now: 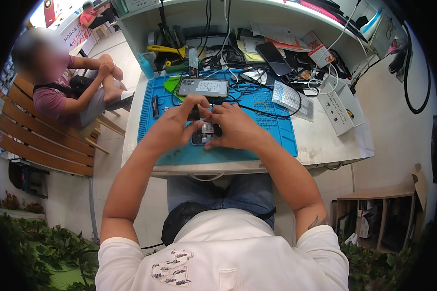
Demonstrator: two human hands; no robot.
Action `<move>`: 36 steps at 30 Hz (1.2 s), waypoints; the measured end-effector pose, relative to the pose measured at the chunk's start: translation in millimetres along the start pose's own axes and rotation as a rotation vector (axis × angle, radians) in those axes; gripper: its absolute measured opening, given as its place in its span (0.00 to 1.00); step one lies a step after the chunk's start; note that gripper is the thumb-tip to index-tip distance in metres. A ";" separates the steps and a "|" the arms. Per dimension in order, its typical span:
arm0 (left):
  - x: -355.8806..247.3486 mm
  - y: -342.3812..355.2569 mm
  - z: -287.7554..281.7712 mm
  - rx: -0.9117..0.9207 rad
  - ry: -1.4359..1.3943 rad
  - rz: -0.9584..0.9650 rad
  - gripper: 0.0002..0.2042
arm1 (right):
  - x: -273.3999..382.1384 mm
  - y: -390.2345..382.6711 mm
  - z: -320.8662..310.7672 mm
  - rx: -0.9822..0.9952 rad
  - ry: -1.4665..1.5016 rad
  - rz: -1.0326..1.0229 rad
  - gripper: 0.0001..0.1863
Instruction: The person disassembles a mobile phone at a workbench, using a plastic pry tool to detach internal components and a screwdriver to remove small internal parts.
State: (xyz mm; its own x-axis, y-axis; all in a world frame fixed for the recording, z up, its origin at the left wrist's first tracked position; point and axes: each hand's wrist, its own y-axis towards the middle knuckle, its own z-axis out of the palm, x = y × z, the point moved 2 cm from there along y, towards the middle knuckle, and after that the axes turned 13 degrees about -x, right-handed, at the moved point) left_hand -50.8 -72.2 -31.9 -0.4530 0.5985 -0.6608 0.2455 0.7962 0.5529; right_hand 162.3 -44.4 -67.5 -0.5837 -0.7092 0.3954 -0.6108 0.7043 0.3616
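Note:
An opened phone [207, 130], its inner parts showing, lies on the blue work mat [179, 156] near the table's front edge. My right hand [235, 127] curves around its right side, thumb at the lower edge and fingers reaching over the top. Above the phone's upper left, my left hand [172, 127] is closed, index finger bent and thumb low. Something small and dark shows between its fingers, too hidden to name. Just beyond both hands lies another phone [203, 87], grey with a multi-lens camera and a pale label. A small dark tool [155, 106] rests on the mat at left.
Tangled black cables [250, 92], bubble wrap [292, 100] and a white box [337, 109] lie to the right. Behind are a dark phone [273, 58], yellow-handled pliers [166, 49] and a blue bottle [145, 66]. A seated person [68, 87] is at left, on a wooden bench [43, 140].

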 end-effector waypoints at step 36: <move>-1.2 0.2 -1.6 -0.015 0.066 -0.132 0.24 | -29.9 -44.7 -49.1 -0.024 0.015 0.081 0.47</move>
State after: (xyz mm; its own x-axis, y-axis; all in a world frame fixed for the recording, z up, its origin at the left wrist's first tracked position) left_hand -51.7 -72.8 -30.1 -0.5362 0.4812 -0.6935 0.1678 0.8660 0.4711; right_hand 233.3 -53.2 -54.1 -0.6227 -0.6494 0.4365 -0.5485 0.7601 0.3483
